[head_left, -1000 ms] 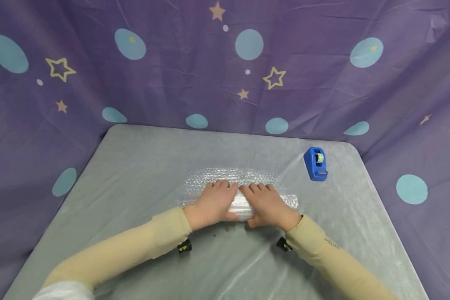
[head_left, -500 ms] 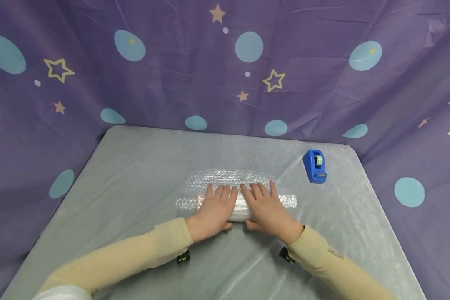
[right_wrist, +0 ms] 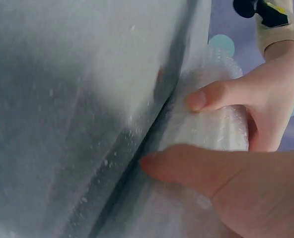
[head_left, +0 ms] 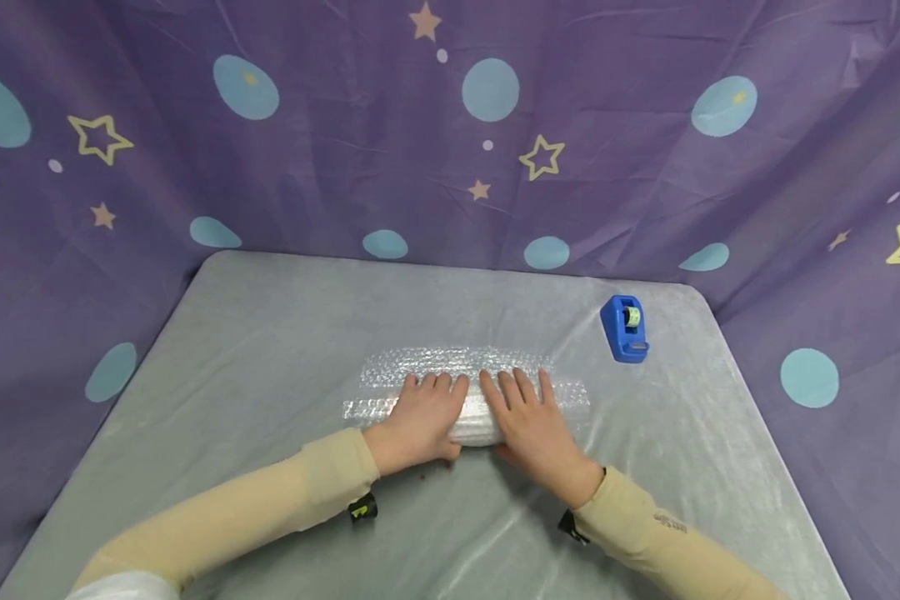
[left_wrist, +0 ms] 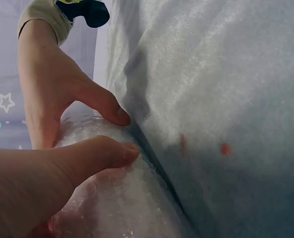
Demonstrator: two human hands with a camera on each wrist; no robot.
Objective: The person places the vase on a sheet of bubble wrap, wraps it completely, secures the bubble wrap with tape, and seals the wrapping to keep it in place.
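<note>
A thick roll of bubble wrap (head_left: 474,427) lies crosswise on the table, its flat loose end (head_left: 450,360) spread beyond it. My left hand (head_left: 418,418) holds the left part of the roll, fingers over its top and thumb on the near side. To its right, my right hand (head_left: 534,429) holds the roll too, fingers longer and spread over the top. In the left wrist view, both thumbs press the clear wrap (left_wrist: 129,203). The right wrist view shows the layered roll (right_wrist: 206,126) close to the cloth. Whatever lies inside the layers is hidden.
A blue tape dispenser (head_left: 625,329) with a small tape roll stands at the back right. Grey cloth (head_left: 270,333) covers the table. Purple curtains (head_left: 330,150) with stars and dots hang behind and at both sides. Small reddish spots (left_wrist: 225,148) mark the cloth near the roll.
Both hands straightened their fingers over the roll half a second ago. Since then the left fingers have drawn in again, while the right ones stay extended. The dispenser has not moved on the table.
</note>
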